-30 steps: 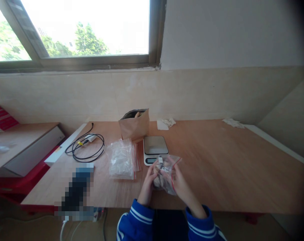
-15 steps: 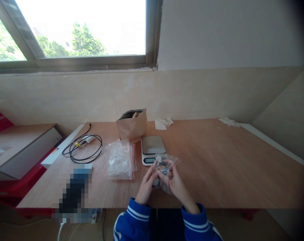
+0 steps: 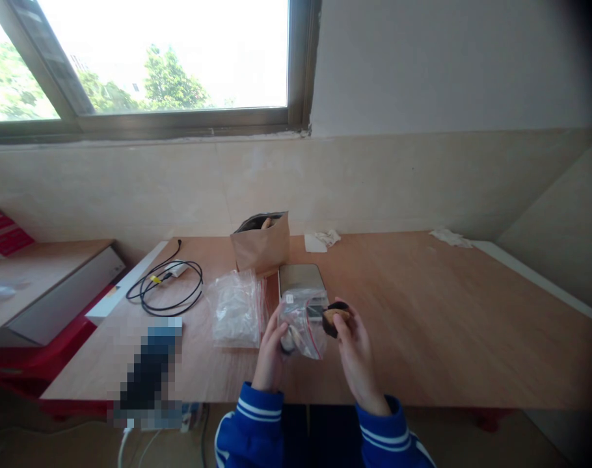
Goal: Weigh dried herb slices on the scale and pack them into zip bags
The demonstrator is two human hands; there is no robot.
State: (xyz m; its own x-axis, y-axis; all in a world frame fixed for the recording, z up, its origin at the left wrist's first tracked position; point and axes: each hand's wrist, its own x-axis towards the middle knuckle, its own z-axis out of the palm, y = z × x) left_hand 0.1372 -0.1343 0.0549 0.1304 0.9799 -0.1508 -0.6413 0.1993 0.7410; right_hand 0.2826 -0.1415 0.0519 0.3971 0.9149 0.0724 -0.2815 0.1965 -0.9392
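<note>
My left hand [image 3: 272, 348] is closed on a clear zip-lock bag [image 3: 300, 335] with a red seal line. Some pale and dark contents show at the bag's lower left, too blurred to name. In my right hand [image 3: 353, 344], just right of the bag's mouth, is a dark-rimmed tan piece [image 3: 336, 317] that looks like a dried mushroom. It is pinched between thumb and fingers. Behind the bag stands a kitchen scale [image 3: 302, 277], its front partly hidden. A stack of clear zip-lock bags [image 3: 235, 312] lies to the left of my left hand.
An open brown paper pouch [image 3: 261, 247] stands behind the stack, a tan piece showing at its top. A coiled black cable [image 3: 166, 289] and a pixelated dark object [image 3: 147, 367] are on the left. Crumpled white paper [image 3: 328, 238] lies near the wall.
My hands have moved apart. The dark-rimmed tan piece is now outside the bag in my right hand, while the bag has shifted left with my left hand.
</note>
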